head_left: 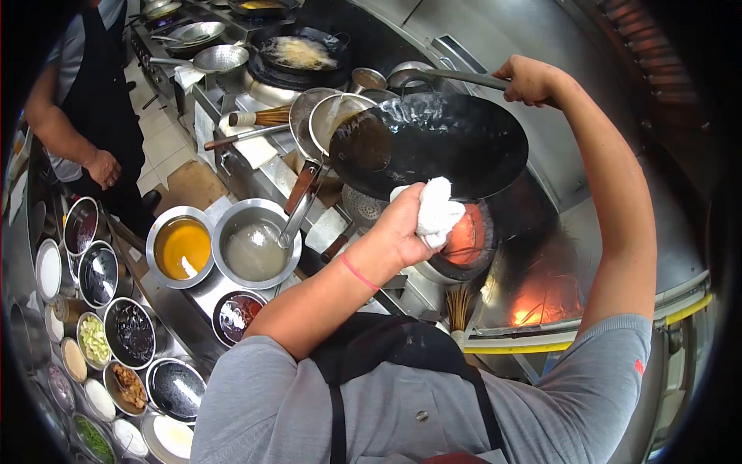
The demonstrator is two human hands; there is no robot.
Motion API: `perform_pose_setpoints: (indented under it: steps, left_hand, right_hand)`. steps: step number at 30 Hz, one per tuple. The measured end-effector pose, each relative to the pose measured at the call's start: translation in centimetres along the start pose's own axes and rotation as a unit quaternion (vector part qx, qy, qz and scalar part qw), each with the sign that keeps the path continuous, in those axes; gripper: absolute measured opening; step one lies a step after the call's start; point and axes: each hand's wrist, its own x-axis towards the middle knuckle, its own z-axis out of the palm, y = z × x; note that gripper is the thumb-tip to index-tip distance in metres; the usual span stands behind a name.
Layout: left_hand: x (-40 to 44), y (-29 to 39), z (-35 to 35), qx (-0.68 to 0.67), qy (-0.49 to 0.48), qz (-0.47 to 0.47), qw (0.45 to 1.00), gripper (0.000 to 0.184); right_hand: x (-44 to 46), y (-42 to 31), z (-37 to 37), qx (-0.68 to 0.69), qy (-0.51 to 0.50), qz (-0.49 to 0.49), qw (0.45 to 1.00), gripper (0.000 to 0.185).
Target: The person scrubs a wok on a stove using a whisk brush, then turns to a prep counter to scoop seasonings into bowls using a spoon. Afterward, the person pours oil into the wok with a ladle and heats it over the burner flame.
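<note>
My left hand (410, 224) is closed on a folded white cloth (438, 213) at the near edge of a large black wok (456, 147); the grip point is hidden. The wok is lifted above the lit burner (468, 236) and tilted left, with brown liquid (362, 143) gathered at its left side. Beneath that side is a pale-rimmed pot (317, 127). My right hand (533, 80) is closed around a long grey metal bar (471, 76), perhaps a ladle handle or a tap arm. The bar's far end is near the wok's back rim; I cannot tell whether they touch.
Flames (533, 309) glow at the lower right. A pot of yellow liquid (184, 246) and a pot of cloudy liquid with a ladle (251, 246) stand left. Several ingredient bowls fill the lower left. Another person (89, 108) stands upper left. Another wok (301, 54) holds bubbling contents.
</note>
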Motion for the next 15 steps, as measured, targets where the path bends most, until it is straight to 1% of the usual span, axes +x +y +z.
perform_pose_setpoints:
  steps: [2,4,6,7,8,10,12,14,15]
  left_hand:
    - [-0.6,-0.2,0.5,-0.027,-0.005,-0.02,0.999,0.023]
    - [-0.8,-0.1,0.9,-0.026,-0.009,-0.015,1.0,0.022]
    - [-1.1,-0.1,1.6,-0.034,0.025,-0.014,0.999,0.022]
    - [-1.2,0.1,1.6,-0.035,0.024,-0.007,0.999,0.022]
    - [-1.2,0.3,1.5,-0.039,0.013,-0.005,0.999,0.022]
    - [-0.9,0.4,0.9,-0.046,0.0,-0.004,0.999,0.022]
    - [-0.4,1.0,-0.2,-0.081,-0.07,-0.044,0.993,0.023]
    - [0.0,1.0,-0.7,-0.071,-0.087,-0.047,0.993,0.025]
    - [0.0,1.0,-0.7,-0.09,-0.092,-0.042,0.991,0.027]
  right_hand:
    - [-0.2,-0.2,0.0,0.014,0.008,0.006,1.0,0.062]
    - [0.0,-0.4,0.2,0.01,0.003,0.006,1.0,0.062]
    - [0.2,-0.9,0.0,0.005,0.002,0.002,1.0,0.061]
    - [0.2,-1.3,-0.2,-0.008,-0.007,0.006,1.0,0.057]
    - [0.1,-1.6,-0.4,-0.021,-0.017,0.011,1.0,0.053]
    - [0.6,-1.6,-0.3,-0.044,-0.003,0.002,0.999,0.052]
    - [0.7,-1.6,-0.3,-0.064,0.012,-0.001,0.998,0.052]
    - [1.0,-1.9,-0.5,-0.089,0.018,-0.04,0.995,0.051]
    - [1.6,-2.1,-0.4,-0.103,0.038,-0.059,0.992,0.049]
